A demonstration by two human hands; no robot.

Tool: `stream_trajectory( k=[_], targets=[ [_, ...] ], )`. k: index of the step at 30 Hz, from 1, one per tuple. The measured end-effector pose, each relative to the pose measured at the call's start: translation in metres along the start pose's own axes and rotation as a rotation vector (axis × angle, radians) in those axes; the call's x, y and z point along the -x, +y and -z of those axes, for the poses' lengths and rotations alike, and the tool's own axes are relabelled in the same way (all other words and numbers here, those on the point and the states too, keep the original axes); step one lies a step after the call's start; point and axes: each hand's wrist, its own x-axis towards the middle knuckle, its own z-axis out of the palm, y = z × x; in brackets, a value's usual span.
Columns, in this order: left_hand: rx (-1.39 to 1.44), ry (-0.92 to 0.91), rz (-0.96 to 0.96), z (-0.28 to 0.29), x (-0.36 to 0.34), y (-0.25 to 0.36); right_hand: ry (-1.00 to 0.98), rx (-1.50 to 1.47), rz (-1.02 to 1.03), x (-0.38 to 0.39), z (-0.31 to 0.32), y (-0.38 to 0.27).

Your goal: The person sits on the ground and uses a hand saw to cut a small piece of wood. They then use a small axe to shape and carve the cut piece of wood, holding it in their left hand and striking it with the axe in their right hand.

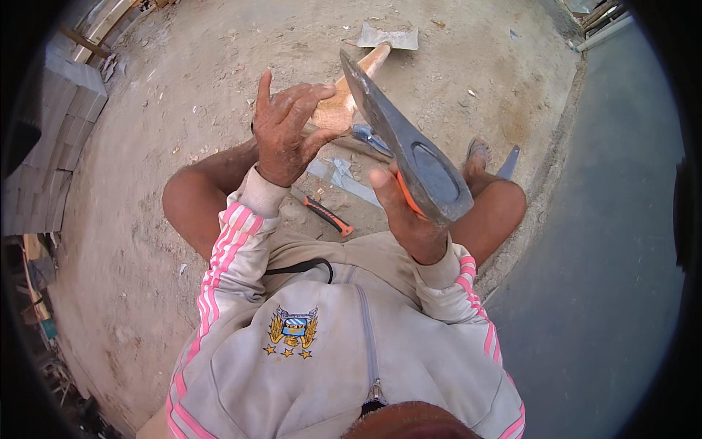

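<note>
My left hand [289,128] grips the near end of a carved, light-brown wooden piece [333,113] between thumb and fingers, with one finger sticking up. The wood narrows away from me toward a pale grey flat piece [402,39] on the ground; whether they are joined I cannot tell. My right hand [417,227] is closed on the orange handle of a hatchet [391,121]. Its dark grey head is raised beside the wood, edge pointing away, and hides part of it. Most of the right fingers are hidden below the head.
Between my bent legs lie a hammer [327,217] with an orange and black handle, a bluish translucent strip [347,183] and a blue tool [371,139]. A saw blade [509,162] is beside my right foot. Grey blocks [69,110] are stacked at left; a smooth grey surface [585,256] runs along the right.
</note>
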Motion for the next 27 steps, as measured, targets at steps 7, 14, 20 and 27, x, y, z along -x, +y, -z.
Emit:
stream_trajectory(
  k=[7, 14, 20, 27],
  targets=[
    [-0.005, 0.003, 0.016, 0.001, -0.01, 0.002, -0.043, 0.166, -0.136, -0.013, -0.004, 0.012],
    [-0.014, 0.027, -0.005, -0.002, -0.007, -0.003, 0.062, 0.313, 0.201, -0.002, 0.0, -0.007],
    [-0.005, -0.005, 0.017, -0.007, -0.001, 0.0, -0.029, 0.23, -0.088, -0.014, 0.0, 0.019],
    [-0.016, -0.002, 0.01, -0.001, -0.004, 0.004, 0.0, 0.414, 0.167, -0.01, 0.009, -0.013]
  ],
)
